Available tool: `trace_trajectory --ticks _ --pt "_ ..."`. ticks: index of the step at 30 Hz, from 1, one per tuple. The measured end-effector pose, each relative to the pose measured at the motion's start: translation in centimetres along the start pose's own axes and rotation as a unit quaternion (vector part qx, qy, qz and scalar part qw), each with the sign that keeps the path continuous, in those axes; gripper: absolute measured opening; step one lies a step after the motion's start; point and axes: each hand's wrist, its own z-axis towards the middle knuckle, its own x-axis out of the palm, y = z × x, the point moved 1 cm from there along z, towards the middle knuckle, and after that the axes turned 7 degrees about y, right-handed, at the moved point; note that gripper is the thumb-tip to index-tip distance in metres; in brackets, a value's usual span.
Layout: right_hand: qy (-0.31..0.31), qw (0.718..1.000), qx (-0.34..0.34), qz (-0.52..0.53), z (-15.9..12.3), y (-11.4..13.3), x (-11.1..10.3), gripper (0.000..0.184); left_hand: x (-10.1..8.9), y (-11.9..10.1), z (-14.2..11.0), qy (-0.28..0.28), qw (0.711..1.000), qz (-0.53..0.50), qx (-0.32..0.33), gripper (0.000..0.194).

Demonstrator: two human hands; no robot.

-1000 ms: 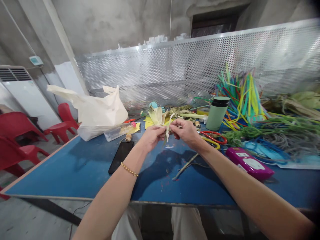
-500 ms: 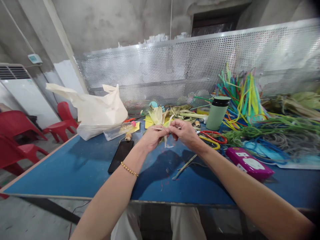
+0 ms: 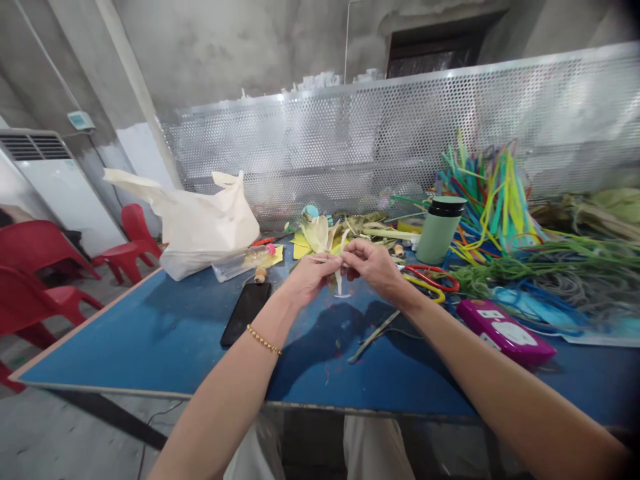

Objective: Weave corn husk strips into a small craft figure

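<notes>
My left hand (image 3: 311,275), with a gold bead bracelet at the wrist, is closed in a pinch on a pale strip of dried husk (image 3: 339,283). Fingertip to fingertip with it, my right hand (image 3: 369,265) pinches the same strip, whose ends stick out above and below the fingers. Part of the strip is hidden by the fingers. Just behind the hands lie pale husk leaves (image 3: 317,233) on yellow paper. Red- and yellow-handled scissors (image 3: 431,279) rest beside my right wrist. A narrow dry strip (image 3: 373,339) lies on the blue table (image 3: 150,340) below.
Left of my arms are a black phone (image 3: 246,313), a clear plastic bottle (image 3: 240,264) and a white plastic bag (image 3: 207,223). To the right stand a green tumbler (image 3: 440,230), a purple pack (image 3: 505,331), green cords (image 3: 565,261) and colourful strips (image 3: 500,200). A perforated metal panel (image 3: 310,153) backs the table.
Both hands stay together while the fingers shift on the strip. Its lower end changes from crumpled to hanging straighter. The view has swung slightly left.
</notes>
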Motion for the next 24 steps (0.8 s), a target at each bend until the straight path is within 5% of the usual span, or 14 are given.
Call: trace_trajectory --ticks 5,11,19,24 --pt "-0.198 0.952 -0.072 -0.22 -0.4 1.1 -0.7 0.025 -0.8 -0.4 0.2 -0.127 0.989 -0.071 -0.01 0.029" --pt "-0.031 0.961 -0.055 -0.268 -0.7 0.4 1.6 0.034 -0.4 0.1 0.4 -0.126 0.984 -0.128 -0.013 0.027" --pt "-0.024 0.987 -0.041 -0.156 -0.1 -0.7 1.1 0.031 -0.7 -0.3 0.5 -0.058 0.985 -0.16 -0.038 0.006" --pt "-0.012 0.989 -0.029 -0.143 -0.3 -0.2 1.1 0.03 -0.8 0.0 0.6 -0.057 0.988 -0.144 -0.008 0.012"
